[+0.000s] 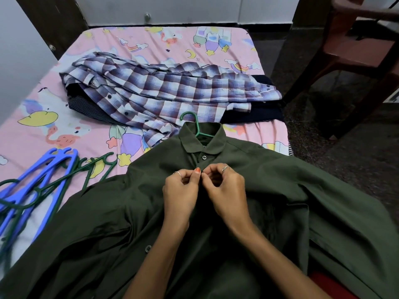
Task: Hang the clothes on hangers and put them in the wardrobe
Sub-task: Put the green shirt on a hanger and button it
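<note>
Head view: both hands pinch green shirt (269,180) placket; collar label unreadable

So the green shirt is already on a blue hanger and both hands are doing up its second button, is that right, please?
Not quite: the hanger inside the collar is green, not blue, as the head view shows; the blue hangers lie spare on the bed. The rest holds: the left hand and right hand pinch the green shirt at the placket just below its fastened top button.
</note>
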Demonstrator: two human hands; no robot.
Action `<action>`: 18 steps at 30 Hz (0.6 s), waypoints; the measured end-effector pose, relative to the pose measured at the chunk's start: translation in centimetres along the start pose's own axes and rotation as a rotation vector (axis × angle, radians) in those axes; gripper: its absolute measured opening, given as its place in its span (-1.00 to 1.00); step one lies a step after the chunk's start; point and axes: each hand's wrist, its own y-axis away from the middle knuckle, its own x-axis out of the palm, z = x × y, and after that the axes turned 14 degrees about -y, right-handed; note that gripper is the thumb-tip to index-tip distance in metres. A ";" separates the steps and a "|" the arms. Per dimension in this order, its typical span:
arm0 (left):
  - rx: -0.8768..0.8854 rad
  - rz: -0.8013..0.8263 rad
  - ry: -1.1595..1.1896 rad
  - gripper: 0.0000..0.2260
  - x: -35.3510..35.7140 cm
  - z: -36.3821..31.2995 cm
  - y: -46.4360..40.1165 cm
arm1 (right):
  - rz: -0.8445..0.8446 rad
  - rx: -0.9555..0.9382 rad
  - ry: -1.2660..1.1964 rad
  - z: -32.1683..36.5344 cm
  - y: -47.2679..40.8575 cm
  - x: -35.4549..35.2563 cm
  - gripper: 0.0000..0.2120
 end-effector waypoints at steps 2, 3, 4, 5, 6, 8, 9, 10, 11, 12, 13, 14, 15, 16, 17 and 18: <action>-0.010 -0.003 -0.004 -0.83 0.0 -0.1 -0.1 | -0.005 -0.007 -0.031 -0.2 0.1 0.0 -0.91; -0.026 0.015 0.021 -0.83 0.0 -0.2 -0.2 | 0.002 0.017 -0.067 -0.2 0.1 -0.1 -0.91; -0.049 0.046 0.062 -0.83 0.0 -0.4 -0.2 | 0.017 0.061 -0.118 -0.2 0.0 -0.2 -0.91; -0.074 0.084 0.109 -0.83 -0.1 -0.5 -0.2 | 0.042 0.123 -0.183 -0.1 -0.3 -0.4 -0.90; -0.096 0.120 0.150 -0.84 -0.1 -0.6 -0.2 | 0.078 0.192 -0.253 0.0 -0.6 -0.7 -0.90; -0.125 0.193 0.205 -0.85 -0.5 -0.8 -0.3 | 0.173 0.342 -0.385 0.2 -1.5 -1.3 -0.90; -0.133 0.238 0.231 -0.85 -0.8 -0.8 -0.4 | 0.224 0.420 -0.438 0.3 -2.0 -1.6 -0.90; -0.141 0.284 0.258 -0.84 -1.0 -0.8 -0.4 | 0.272 0.492 -0.476 0.4 -2.4 -1.9 -0.91; -0.151 0.325 0.281 -0.83 -1.3 -0.8 -0.4 | 0.310 0.551 -0.497 0.4 -2.8 -2.2 -0.91; -0.161 0.358 0.295 -0.83 -1.5 -0.9 -0.4 | 0.341 0.591 -0.498 0.4 -3.1 -2.4 -0.91; -0.163 0.384 0.289 -0.83 -1.7 -1.0 -0.5 | 0.367 0.606 -0.467 0.4 -3.4 -2.5 -0.89; -0.157 0.409 0.268 -0.84 -1.9 -1.2 -0.4 | 0.387 0.596 -0.404 0.3 -3.7 -2.5 -0.88; -0.138 0.429 0.227 -0.86 -2.1 -1.4 -0.4 | 0.399 0.561 -0.318 0.4 -4.0 -2.4 -0.86; -0.102 0.441 0.171 -0.88 -2.3 -1.8 -0.5 | 0.397 0.504 -0.221 0.6 -4.4 -2.3 -0.85; -0.056 0.438 0.090 -0.90 -2.7 -2.2 -0.5 | 0.383 0.432 -0.128 0.8 -4.7 -2.4 -0.84; -0.003 0.424 0.000 -0.90 -3.1 -2.5 -0.6 | 0.356 0.351 -0.043 1.1 -5.0 -2.6 -0.83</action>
